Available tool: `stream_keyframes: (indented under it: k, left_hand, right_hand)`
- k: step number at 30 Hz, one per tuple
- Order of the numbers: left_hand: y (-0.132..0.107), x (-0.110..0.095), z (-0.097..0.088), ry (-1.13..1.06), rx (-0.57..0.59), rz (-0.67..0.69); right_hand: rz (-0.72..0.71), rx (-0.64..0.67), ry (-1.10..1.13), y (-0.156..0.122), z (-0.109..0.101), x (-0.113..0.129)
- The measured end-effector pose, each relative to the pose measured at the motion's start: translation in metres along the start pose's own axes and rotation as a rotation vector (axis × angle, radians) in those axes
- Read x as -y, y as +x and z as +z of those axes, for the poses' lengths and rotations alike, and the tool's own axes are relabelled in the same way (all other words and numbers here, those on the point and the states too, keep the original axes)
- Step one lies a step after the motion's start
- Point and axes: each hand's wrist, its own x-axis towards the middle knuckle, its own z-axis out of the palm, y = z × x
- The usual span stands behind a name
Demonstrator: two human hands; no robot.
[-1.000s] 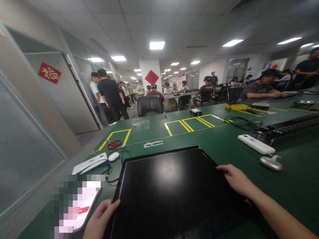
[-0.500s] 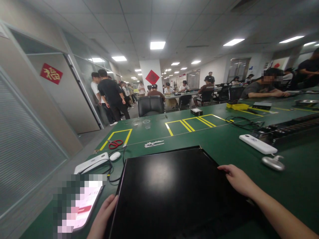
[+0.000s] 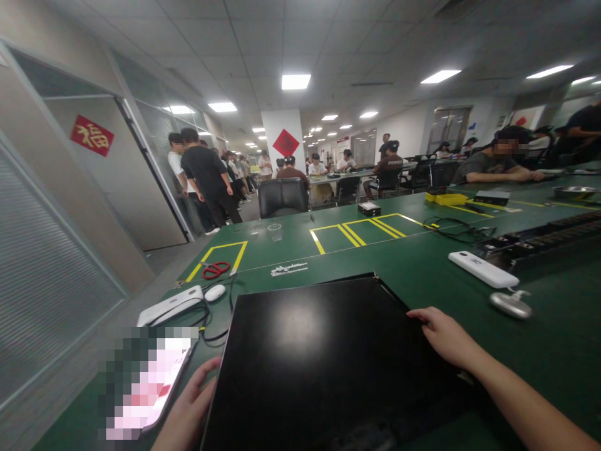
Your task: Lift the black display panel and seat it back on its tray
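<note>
Slip risk: glossy black rectangular panel [image 3: 319,363], lower centre.
Right hand [image 3: 441,334] holds its edge; I can't tell left hand's [image 3: 190,404] grip; uneven hold could tilt it.

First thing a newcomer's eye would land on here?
Probably the big black panel at bottom centre, with a light patch on its surface, the left hand at its left edge and the right hand at its right. Next, perhaps, the lit phone at lower left and, beyond it, the red-handled scissors on the green table.
</note>
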Motion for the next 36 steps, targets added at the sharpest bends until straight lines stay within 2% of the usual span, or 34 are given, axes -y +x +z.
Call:
stream_keyframes:
  k: [4,10,15,21,24,30,36]
  left_hand:
    - [-0.002,-0.004,0.0,0.009,0.024,-0.007]
    - [-0.003,-0.006,-0.001,0.05,-0.024,0.095]
    - [-0.013,-0.012,0.001,0.067,0.009,0.186]
    - [-0.004,-0.014,-0.002,-0.041,0.003,0.063]
    - [0.0,-0.01,-0.001,-0.125,0.025,0.078]
    - [-0.017,-0.009,0.008,-0.145,0.104,0.113]
    - [-0.034,-0.02,0.013,-0.103,0.093,0.115]
  right_hand:
    - [0.0,0.007,-0.014,-0.001,0.001,0.001]
    - [0.0,0.015,-0.021,0.0,0.002,0.0]
    - [-0.012,0.013,-0.017,-0.001,0.002,-0.001]
    - [-0.009,0.002,-0.022,-0.001,0.004,0.0]
    - [-0.015,0.0,-0.024,-0.002,0.004,0.002]
    - [-0.016,-0.017,-0.004,-0.002,0.004,0.004]
    - [-0.019,-0.045,0.056,-0.004,0.0,0.011]
